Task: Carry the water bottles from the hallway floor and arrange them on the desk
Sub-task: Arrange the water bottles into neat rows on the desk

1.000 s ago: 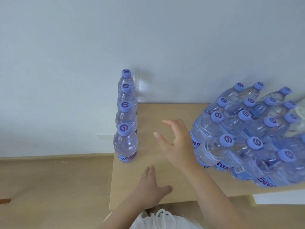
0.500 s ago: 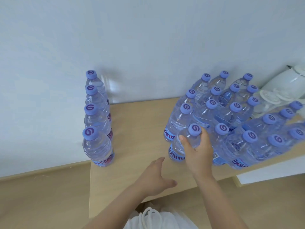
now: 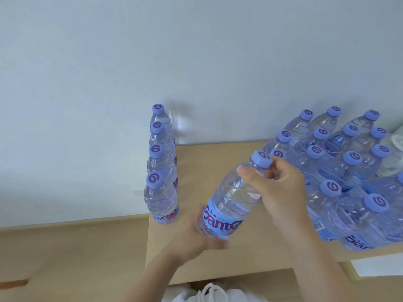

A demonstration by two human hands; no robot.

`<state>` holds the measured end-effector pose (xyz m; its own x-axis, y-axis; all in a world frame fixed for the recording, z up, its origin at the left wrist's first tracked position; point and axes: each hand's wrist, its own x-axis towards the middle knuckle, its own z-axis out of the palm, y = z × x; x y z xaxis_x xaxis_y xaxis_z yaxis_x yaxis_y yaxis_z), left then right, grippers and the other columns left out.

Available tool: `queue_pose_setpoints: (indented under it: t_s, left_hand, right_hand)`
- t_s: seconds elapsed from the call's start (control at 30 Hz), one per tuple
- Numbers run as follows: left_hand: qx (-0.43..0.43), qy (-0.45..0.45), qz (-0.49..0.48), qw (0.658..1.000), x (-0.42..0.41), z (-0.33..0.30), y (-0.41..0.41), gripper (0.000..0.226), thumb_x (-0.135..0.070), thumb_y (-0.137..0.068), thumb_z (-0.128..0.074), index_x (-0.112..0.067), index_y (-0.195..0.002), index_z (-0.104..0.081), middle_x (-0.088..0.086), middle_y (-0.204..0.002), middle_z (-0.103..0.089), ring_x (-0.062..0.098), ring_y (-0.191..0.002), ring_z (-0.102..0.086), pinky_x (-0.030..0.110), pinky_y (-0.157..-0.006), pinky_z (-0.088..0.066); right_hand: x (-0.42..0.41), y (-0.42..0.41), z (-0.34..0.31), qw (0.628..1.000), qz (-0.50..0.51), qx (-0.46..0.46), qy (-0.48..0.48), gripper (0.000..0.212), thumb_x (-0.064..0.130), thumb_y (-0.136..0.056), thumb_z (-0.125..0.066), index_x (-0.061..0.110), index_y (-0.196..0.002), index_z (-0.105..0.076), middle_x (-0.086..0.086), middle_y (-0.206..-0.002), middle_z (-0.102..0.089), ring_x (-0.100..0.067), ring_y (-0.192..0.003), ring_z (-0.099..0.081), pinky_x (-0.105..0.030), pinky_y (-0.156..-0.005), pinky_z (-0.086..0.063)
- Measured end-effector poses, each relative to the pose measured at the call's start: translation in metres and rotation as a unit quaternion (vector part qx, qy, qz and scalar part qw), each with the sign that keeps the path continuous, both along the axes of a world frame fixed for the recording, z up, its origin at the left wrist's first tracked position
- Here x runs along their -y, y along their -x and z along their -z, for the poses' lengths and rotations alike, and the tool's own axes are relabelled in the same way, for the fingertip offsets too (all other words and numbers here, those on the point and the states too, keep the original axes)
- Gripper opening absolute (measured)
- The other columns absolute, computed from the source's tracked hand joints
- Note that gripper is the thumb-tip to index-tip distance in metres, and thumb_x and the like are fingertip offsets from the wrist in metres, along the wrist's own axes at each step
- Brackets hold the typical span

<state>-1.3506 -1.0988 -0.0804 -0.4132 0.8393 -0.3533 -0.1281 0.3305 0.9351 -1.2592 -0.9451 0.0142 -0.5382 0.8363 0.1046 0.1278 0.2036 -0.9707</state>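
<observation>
Bottle (image 3: 235, 197) now lifted off desk (image 3: 250, 256), tilted; right hand (image 3: 281, 188) grips neck, left hand (image 3: 196, 234) base.

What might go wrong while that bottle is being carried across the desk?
1. The tilted bottle, held by the right hand near its cap and the left hand at its base, may slip during a handover.
2. Set down carelessly, it may topple the row of four bottles at the desk's left edge.

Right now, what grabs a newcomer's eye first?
The tilted bottle mid-frame, held over the desk: right hand grips its neck, left hand its base. Then the row of four bottles along the desk's left edge, and the bottle cluster on the right.
</observation>
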Motion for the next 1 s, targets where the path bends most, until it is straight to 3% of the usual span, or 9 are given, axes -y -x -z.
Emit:
queue_pose_setpoints:
  t_s: [0.1,0.23,0.37,0.47,0.57,0.67,0.77,0.87,1.0]
  left_hand:
    - [0.04,-0.011,0.013,0.999,0.017,-0.002,0.005,0.051,-0.007,-0.057,-0.08,-0.011,-0.103,-0.059,-0.005,-0.083,-0.069,0.007,-0.076,-0.063,0.021,-0.069,-0.051]
    - [0.065,-0.021,0.019,0.997,0.03,-0.005,0.005,0.055,-0.015,-0.057,-0.079,-0.002,-0.106,-0.058,0.003,-0.087,-0.068,0.014,-0.081,-0.062,0.025,-0.074,-0.049]
    - [0.069,-0.01,-0.004,0.998,0.044,0.003,0.001,0.05,-0.007,-0.061,-0.079,-0.004,-0.105,-0.058,0.002,-0.087,-0.069,0.014,-0.08,-0.063,0.025,-0.074,-0.049]
    - [0.047,0.02,-0.04,0.998,0.059,0.015,-0.002,0.065,-0.005,-0.056,-0.084,-0.011,-0.115,-0.057,-0.002,-0.097,-0.071,0.013,-0.091,-0.065,0.025,-0.08,-0.05]
    - [-0.014,0.044,-0.078,0.996,0.075,0.028,-0.002,0.072,-0.021,-0.049,-0.086,-0.027,-0.116,-0.059,-0.014,-0.111,-0.068,0.002,-0.109,-0.06,0.02,-0.092,-0.045]
    - [-0.048,0.074,-0.146,0.985,0.088,0.04,-0.005,0.07,-0.031,-0.043,-0.084,-0.037,-0.108,-0.061,-0.021,-0.104,-0.068,-0.004,-0.1,-0.061,0.015,-0.081,-0.048]
    - [-0.076,0.089,-0.216,0.969,0.095,0.05,-0.009,0.065,-0.029,-0.039,-0.084,-0.045,-0.099,-0.064,-0.015,-0.105,-0.067,-0.001,-0.097,-0.062,0.026,-0.08,-0.054]
    - [-0.095,0.097,-0.248,0.959,0.098,0.055,-0.009,0.062,-0.033,-0.037,-0.084,-0.05,-0.093,-0.061,-0.005,-0.106,-0.066,0.001,-0.093,-0.063,0.03,-0.08,-0.055]
    - [-0.131,0.111,-0.275,0.946,0.098,0.06,-0.005,0.059,-0.039,-0.035,-0.079,-0.063,-0.085,-0.056,-0.01,-0.097,-0.066,-0.011,-0.085,-0.058,0.007,-0.065,-0.045]
  right_hand:
    - [-0.007,0.011,-0.004,0.995,-0.065,0.079,-0.004,0.045,0.046,-0.066,-0.077,0.009,-0.073,-0.052,0.014,-0.057,-0.037,-0.004,-0.054,-0.037,-0.018,-0.055,-0.033]
    - [-0.001,0.019,-0.001,0.977,-0.169,0.127,0.025,0.036,0.046,-0.068,-0.076,0.032,-0.092,-0.053,0.036,-0.067,-0.057,0.015,-0.065,-0.054,-0.005,-0.057,-0.039]
    - [0.014,0.027,0.009,0.96,-0.238,0.144,0.041,0.062,0.046,-0.062,-0.082,0.041,-0.113,-0.046,0.023,-0.098,-0.067,0.003,-0.093,-0.062,-0.024,-0.08,-0.052]
    - [0.029,0.03,0.014,0.944,-0.301,0.134,0.021,0.064,0.05,-0.052,-0.085,0.05,-0.103,-0.047,0.032,-0.097,-0.062,0.009,-0.088,-0.059,-0.009,-0.069,-0.047]
    - [0.047,0.034,0.02,0.921,-0.36,0.152,-0.006,0.065,0.049,-0.044,-0.084,0.052,-0.099,-0.051,0.036,-0.102,-0.058,0.015,-0.097,-0.053,-0.007,-0.074,-0.045]
    - [0.06,0.039,0.027,0.898,-0.411,0.156,-0.002,0.06,0.036,-0.052,-0.087,0.045,-0.102,-0.056,0.035,-0.098,-0.057,0.013,-0.097,-0.052,-0.009,-0.077,-0.047]
    - [0.069,0.044,0.032,0.885,-0.44,0.155,-0.005,0.052,0.028,-0.055,-0.087,0.043,-0.095,-0.056,0.034,-0.096,-0.059,0.012,-0.092,-0.055,-0.004,-0.072,-0.044]
    - [0.079,0.05,0.036,0.866,-0.471,0.166,-0.031,0.049,0.029,-0.056,-0.084,0.039,-0.094,-0.054,0.022,-0.097,-0.062,0.003,-0.092,-0.058,-0.014,-0.08,-0.048]
    - [0.084,0.057,0.043,0.864,-0.472,0.167,-0.047,0.048,0.029,-0.055,-0.083,0.041,-0.089,-0.052,0.019,-0.095,-0.06,0.0,-0.089,-0.057,-0.02,-0.083,-0.05]
